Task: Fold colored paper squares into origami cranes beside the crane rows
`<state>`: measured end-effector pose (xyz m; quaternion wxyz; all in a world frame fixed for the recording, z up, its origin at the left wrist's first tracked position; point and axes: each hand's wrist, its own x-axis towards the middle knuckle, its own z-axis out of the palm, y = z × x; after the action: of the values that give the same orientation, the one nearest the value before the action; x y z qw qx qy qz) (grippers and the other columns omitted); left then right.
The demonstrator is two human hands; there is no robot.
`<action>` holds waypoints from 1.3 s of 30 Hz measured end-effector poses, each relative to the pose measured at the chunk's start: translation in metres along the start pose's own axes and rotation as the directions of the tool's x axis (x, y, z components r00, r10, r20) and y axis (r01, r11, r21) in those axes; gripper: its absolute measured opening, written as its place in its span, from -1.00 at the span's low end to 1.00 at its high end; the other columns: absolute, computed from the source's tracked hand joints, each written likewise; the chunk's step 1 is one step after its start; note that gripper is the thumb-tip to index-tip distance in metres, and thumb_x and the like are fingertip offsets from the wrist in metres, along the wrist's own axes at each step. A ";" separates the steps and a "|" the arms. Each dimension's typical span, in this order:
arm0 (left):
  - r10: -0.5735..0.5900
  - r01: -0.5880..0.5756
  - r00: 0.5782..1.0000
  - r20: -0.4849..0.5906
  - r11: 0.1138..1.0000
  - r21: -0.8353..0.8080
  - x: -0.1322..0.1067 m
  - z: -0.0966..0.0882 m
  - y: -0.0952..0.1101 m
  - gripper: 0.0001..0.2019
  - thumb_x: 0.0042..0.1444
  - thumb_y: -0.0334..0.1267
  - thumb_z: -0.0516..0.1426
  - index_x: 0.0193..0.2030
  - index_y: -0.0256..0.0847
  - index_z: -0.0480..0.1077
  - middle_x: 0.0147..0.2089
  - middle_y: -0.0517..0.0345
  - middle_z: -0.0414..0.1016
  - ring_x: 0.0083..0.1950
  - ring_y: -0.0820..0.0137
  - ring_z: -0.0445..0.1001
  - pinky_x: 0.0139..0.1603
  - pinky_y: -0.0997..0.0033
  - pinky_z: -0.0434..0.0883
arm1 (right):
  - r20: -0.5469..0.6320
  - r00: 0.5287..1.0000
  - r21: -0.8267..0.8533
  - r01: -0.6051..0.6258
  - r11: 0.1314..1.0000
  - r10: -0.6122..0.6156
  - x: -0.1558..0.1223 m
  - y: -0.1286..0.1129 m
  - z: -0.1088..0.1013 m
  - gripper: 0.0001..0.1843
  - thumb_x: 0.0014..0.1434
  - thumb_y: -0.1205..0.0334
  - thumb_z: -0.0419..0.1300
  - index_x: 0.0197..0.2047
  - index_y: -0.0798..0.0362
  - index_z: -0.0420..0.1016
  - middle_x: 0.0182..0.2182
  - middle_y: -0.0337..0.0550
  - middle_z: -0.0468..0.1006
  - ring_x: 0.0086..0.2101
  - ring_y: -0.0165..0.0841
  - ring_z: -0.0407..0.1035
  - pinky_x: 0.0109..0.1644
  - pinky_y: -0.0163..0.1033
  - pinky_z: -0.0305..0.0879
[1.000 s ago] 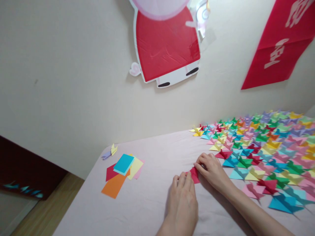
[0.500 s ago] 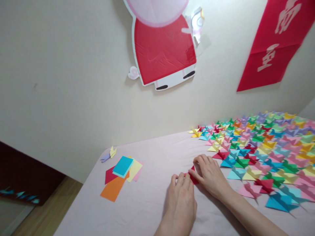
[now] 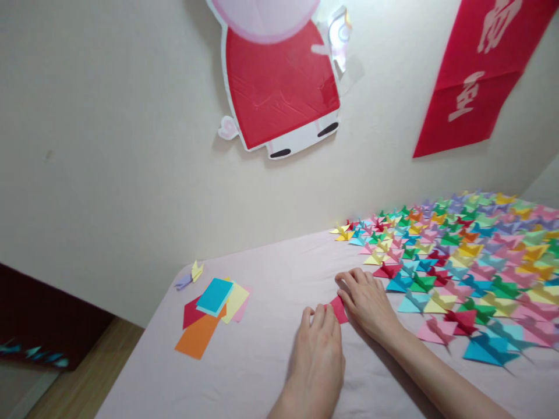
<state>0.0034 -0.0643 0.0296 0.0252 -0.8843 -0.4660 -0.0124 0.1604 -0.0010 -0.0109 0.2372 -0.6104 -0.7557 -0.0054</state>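
A small piece of red paper (image 3: 339,310) lies on the pale pink sheet between my two hands. My left hand (image 3: 321,352) is closed at its left edge, the curled fingertips gripping or pressing it down and covering that side. My right hand (image 3: 368,299) is at the paper's upper right edge, its thumb and index finger apart, with a gap between them. Whether the right thumb touches the paper is hard to tell. Right of my hands stand many folded paper cranes (image 3: 437,273) in rows, with a red crane (image 3: 386,270) just behind my right hand.
Loose coloured squares overlap on the left: blue (image 3: 214,295), orange (image 3: 198,337), red (image 3: 192,312) and yellow (image 3: 236,300). Beyond them, at the corner, lie a yellow folded piece (image 3: 197,270) and a purple folded piece (image 3: 183,282). The wall (image 3: 262,203) borders the far edge.
The red paper, raised and folded under my right thumb before, now lies flatter with more of its face showing. My right thumb and fingers have shifted slightly up. The view has turned a little.
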 end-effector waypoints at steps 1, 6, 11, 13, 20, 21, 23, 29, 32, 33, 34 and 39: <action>0.000 0.000 1.000 0.008 1.000 -0.001 0.001 -0.002 0.000 -0.64 0.20 -0.33 0.09 0.12 -0.38 0.42 0.18 -0.15 0.43 0.18 0.10 0.31 0.25 0.01 0.24 | 0.001 1.000 -0.004 0.000 1.000 0.000 0.001 0.001 0.001 -0.82 0.24 0.30 0.09 -0.10 -0.04 0.43 -0.18 -0.06 0.46 -0.19 -0.13 0.28 -0.17 -0.12 0.08; -0.089 0.087 0.996 -0.025 0.994 -0.073 0.007 -0.003 0.007 -0.57 0.24 -0.14 0.13 0.21 -0.25 0.35 0.08 -0.05 0.48 0.04 0.14 0.40 0.18 -0.01 0.31 | 0.004 1.000 -0.009 -0.005 1.000 0.005 0.003 0.003 0.003 -0.82 0.24 0.31 0.10 -0.10 -0.04 0.43 -0.19 -0.08 0.45 -0.19 -0.16 0.28 -0.16 -0.13 0.08; -0.169 0.162 0.983 -0.076 0.982 -0.094 0.008 0.021 0.018 -0.28 0.20 0.21 0.09 0.31 -0.32 0.27 0.32 -0.13 0.32 0.29 0.01 0.26 0.30 -0.07 0.22 | -0.006 1.000 0.016 -0.017 1.000 0.018 0.002 0.002 0.003 -0.82 0.24 0.32 0.10 -0.10 -0.04 0.44 -0.19 -0.08 0.46 -0.18 -0.16 0.29 -0.16 -0.14 0.09; -0.170 0.162 0.983 -0.066 0.981 -0.107 0.004 0.025 0.018 -0.25 0.22 0.25 0.03 0.36 -0.29 0.21 0.37 -0.08 0.25 0.32 0.01 0.24 0.31 -0.09 0.22 | -0.005 1.000 0.025 -0.013 1.000 0.013 0.002 0.003 0.003 -0.81 0.24 0.33 0.10 -0.10 -0.03 0.44 -0.18 -0.07 0.46 -0.18 -0.16 0.29 -0.15 -0.14 0.09; -0.144 0.146 0.989 0.023 0.977 -0.157 -0.021 0.016 0.012 -0.23 0.23 0.28 -0.04 0.38 -0.28 0.17 0.42 0.04 0.14 0.35 -0.04 0.21 0.32 -0.14 0.20 | 0.016 1.000 0.009 -0.027 1.000 0.027 0.003 0.002 0.002 -0.81 0.24 0.32 0.12 -0.09 -0.02 0.45 -0.17 -0.07 0.46 -0.16 -0.16 0.30 -0.13 -0.14 0.09; -0.151 0.155 0.988 0.034 0.974 -0.166 -0.025 0.017 0.012 -0.22 0.23 0.29 -0.04 0.38 -0.27 0.18 0.42 0.04 0.14 0.34 -0.05 0.22 0.32 -0.16 0.20 | 0.020 0.999 0.008 -0.028 1.000 0.028 0.003 0.002 0.002 -0.82 0.24 0.32 0.12 -0.09 -0.02 0.45 -0.17 -0.07 0.46 -0.16 -0.16 0.30 -0.13 -0.14 0.09; -0.165 0.172 0.985 0.050 0.967 -0.187 -0.033 0.018 0.011 -0.22 0.22 0.31 -0.04 0.37 -0.25 0.20 0.41 0.06 0.15 0.32 -0.08 0.24 0.31 -0.18 0.21 | 0.021 0.999 0.009 -0.030 0.999 0.030 0.004 0.001 0.001 -0.82 0.24 0.33 0.12 -0.10 -0.01 0.46 -0.18 -0.07 0.46 -0.16 -0.16 0.31 -0.13 -0.15 0.09; -0.214 0.209 0.977 0.005 0.949 -0.234 -0.041 0.024 0.016 -0.27 0.22 0.28 -0.03 0.34 -0.21 0.26 0.40 0.10 0.20 0.28 -0.07 0.28 0.30 -0.19 0.21 | 0.007 1.000 0.012 -0.009 1.000 0.009 0.002 -0.002 -0.006 -0.85 0.25 0.27 0.15 -0.12 0.04 0.48 -0.20 -0.05 0.46 -0.17 -0.13 0.32 -0.11 -0.12 0.10; -0.239 0.218 0.969 -0.061 0.946 -0.239 -0.036 0.029 0.019 -0.32 0.24 0.25 -0.03 0.31 -0.19 0.31 0.35 0.07 0.30 0.26 -0.07 0.30 0.30 -0.19 0.19 | 0.008 1.000 0.007 0.017 1.000 -0.017 -0.002 -0.004 -0.010 -0.72 0.21 0.03 0.22 -0.13 0.06 0.47 -0.18 -0.02 0.47 -0.14 -0.09 0.32 -0.08 -0.09 0.12; -0.242 0.216 0.966 -0.086 0.947 -0.240 -0.034 0.032 0.019 -0.33 0.24 0.25 -0.02 0.30 -0.18 0.32 0.33 0.06 0.33 0.25 -0.07 0.31 0.29 -0.19 0.19 | 0.010 1.000 0.003 0.025 1.000 -0.025 -0.003 -0.005 -0.011 -0.64 0.17 -0.04 0.25 -0.13 0.07 0.46 -0.17 -0.01 0.47 -0.13 -0.07 0.31 -0.07 -0.08 0.12; -0.243 0.211 0.964 -0.112 0.948 -0.239 -0.032 0.035 0.019 -0.33 0.23 0.25 -0.01 0.30 -0.17 0.33 0.31 0.05 0.36 0.24 -0.07 0.33 0.28 -0.19 0.20 | 0.012 0.999 -0.001 0.031 1.000 -0.031 -0.004 -0.006 -0.011 -0.58 0.14 -0.10 0.27 -0.13 0.07 0.46 -0.16 0.00 0.47 -0.12 -0.05 0.31 -0.07 -0.07 0.12; -0.204 0.159 0.956 -0.212 0.964 -0.212 -0.025 0.054 0.013 -0.27 0.20 0.27 0.01 0.34 -0.19 0.26 0.29 0.01 0.38 0.20 -0.07 0.37 0.23 -0.15 0.27 | 0.018 1.000 -0.003 -0.016 1.000 0.016 -0.003 -0.007 -0.008 -0.68 0.16 0.05 0.27 -0.10 0.06 0.46 -0.15 -0.01 0.46 -0.12 -0.06 0.32 -0.08 -0.06 0.12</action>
<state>-0.0005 -0.0890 -0.0263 -0.0074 -0.8283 -0.5361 -0.1628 0.1572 -0.0080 -0.0027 0.2296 -0.6168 -0.7529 0.0012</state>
